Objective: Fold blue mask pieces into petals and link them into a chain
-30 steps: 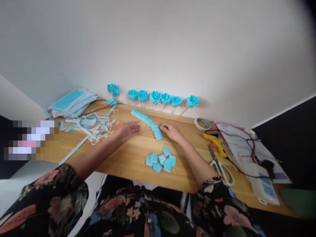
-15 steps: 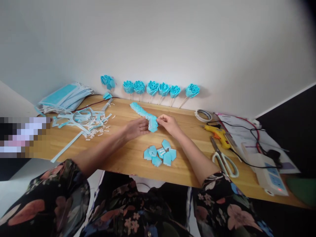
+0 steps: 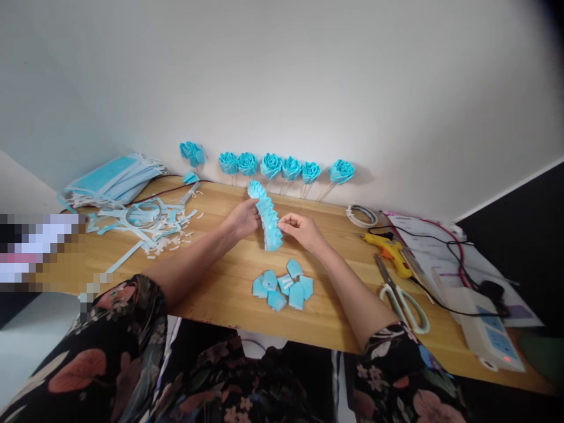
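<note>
A long strip of overlapping blue petals (image 3: 267, 214) is lifted off the wooden table (image 3: 220, 282), standing nearly upright. My left hand (image 3: 244, 217) pinches its upper part from the left. My right hand (image 3: 299, 228) grips its lower part from the right, fingers curled. Below the hands lies a small pile of loose blue petal pieces (image 3: 282, 285). Several finished blue roses on sticks (image 3: 282, 167) lean against the white wall behind.
A stack of blue face masks (image 3: 112, 179) and cut scraps (image 3: 150, 220) lie at the left. At the right are a tape roll (image 3: 361, 215), a yellow glue gun (image 3: 390, 249), scissors (image 3: 403, 296), cables and a white power strip (image 3: 487, 335).
The petal strip lay flat on the table with my hands beside it. Both hands took hold of it and raised it, turning it upright.
</note>
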`<state>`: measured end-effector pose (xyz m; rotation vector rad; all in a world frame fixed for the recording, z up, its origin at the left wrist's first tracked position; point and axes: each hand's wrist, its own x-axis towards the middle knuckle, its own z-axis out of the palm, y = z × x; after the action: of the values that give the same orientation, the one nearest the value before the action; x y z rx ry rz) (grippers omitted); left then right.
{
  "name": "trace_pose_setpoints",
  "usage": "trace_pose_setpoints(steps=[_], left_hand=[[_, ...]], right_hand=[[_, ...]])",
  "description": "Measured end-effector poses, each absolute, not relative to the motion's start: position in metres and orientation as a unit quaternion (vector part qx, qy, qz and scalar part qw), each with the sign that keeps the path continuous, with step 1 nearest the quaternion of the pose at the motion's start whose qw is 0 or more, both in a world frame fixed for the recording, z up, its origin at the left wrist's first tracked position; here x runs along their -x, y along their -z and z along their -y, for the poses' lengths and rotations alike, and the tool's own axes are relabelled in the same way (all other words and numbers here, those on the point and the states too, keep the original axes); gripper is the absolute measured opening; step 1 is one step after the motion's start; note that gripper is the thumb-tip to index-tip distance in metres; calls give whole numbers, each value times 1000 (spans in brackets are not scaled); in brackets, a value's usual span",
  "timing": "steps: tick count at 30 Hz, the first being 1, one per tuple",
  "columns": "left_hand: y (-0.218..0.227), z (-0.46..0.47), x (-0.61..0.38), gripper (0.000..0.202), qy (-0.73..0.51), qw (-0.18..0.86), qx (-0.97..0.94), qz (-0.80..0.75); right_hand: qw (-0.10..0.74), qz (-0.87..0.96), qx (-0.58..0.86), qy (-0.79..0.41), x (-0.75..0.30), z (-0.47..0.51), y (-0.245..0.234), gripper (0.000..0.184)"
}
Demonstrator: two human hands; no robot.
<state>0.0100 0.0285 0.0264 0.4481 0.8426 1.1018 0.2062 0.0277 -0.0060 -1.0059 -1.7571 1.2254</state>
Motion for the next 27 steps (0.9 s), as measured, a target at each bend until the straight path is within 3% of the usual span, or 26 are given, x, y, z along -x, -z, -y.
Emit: trace_pose_setpoints(steps=[4, 7, 11, 15, 20, 27], left_hand=[[-28, -24, -9, 24, -521, 729, -263, -356], [-32, -15, -11, 19, -537, 707, -341, -309], [-37, -3, -21, 34, -508, 696, -426, -276], [-37, 2, -30, 52, -456, 702, -469, -281], [-33, -7, -33, 47, -401, 684, -530, -302], [-45, -14, -45, 47, -483, 609, -531, -337]], right_hand=[[406, 600, 407, -556, -209, -32, 7, 56], [451, 534, 402, -592, -210, -33, 2, 63], [469, 484, 328, -662, -206, -29, -10, 63], [488, 501, 312, -643, -201, -24, -21, 64], [543, 523, 327, -570, -205, -22, -31, 53], [559, 550, 359, -507, -206, -19, -34, 44]])
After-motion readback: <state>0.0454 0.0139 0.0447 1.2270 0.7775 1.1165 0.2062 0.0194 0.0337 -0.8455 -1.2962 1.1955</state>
